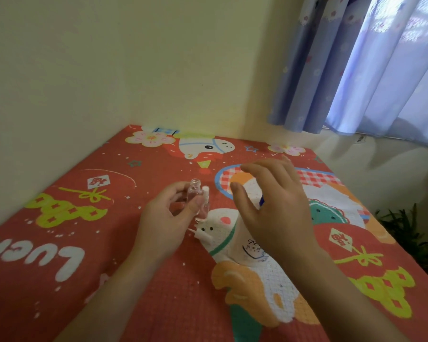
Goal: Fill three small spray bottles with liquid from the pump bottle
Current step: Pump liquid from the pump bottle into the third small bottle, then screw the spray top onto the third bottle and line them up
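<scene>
Red mat [139,287], bottle [195,193] in left hand [166,225]

1. There is one camera, worn on the person's head.
2. It looks forward and down at the red cartoon-print table cover [158,280].
3. Both hands are close below it; the pale yellow wall [134,58] is far.

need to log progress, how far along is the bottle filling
Early, by the look of it. Done: one small spray bottle is uncapped, its neck open, and a white spray cap lies on the mat. In hand: the left hand grips that bottle upright while the right hand is over the pump bottle. Its fill level is unclear. A second bottle stands beside it; a third isn't visible.
</scene>
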The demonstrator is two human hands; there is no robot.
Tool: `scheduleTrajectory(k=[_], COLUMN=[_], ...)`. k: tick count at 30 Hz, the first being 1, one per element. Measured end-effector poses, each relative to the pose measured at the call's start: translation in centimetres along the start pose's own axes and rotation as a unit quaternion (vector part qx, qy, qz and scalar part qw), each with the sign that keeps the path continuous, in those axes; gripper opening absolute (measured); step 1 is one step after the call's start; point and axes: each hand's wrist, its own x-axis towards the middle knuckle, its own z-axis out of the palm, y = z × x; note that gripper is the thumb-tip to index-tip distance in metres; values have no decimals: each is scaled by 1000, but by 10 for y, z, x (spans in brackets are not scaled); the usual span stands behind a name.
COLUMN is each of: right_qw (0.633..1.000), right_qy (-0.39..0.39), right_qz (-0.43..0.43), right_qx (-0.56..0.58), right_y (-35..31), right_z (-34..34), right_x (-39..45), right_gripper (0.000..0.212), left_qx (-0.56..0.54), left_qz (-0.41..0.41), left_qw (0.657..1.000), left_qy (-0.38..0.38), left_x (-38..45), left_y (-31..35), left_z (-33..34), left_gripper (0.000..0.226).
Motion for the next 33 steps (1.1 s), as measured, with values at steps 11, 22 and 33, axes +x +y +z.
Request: scheduleTrajectory(k=[11, 22, 33], right_qw=[995, 992, 956], right_qy=[-14, -121, -269], right_qz=[-96, -7, 106], right_qx=[37, 25, -47], right_y=[-32, -36, -43], right_z=[26, 69, 96], right_x=[-14, -52, -68], right_gripper=[15, 26, 26], left_qx=[24, 29, 57], left_qz=[13, -10, -23], left_qw=[999, 999, 997], left_qy=[32, 39, 45], left_x=[-3, -5, -8], left_y=[-11, -26, -44], left_z=[-22, -30, -33], left_gripper=[24, 52, 56])
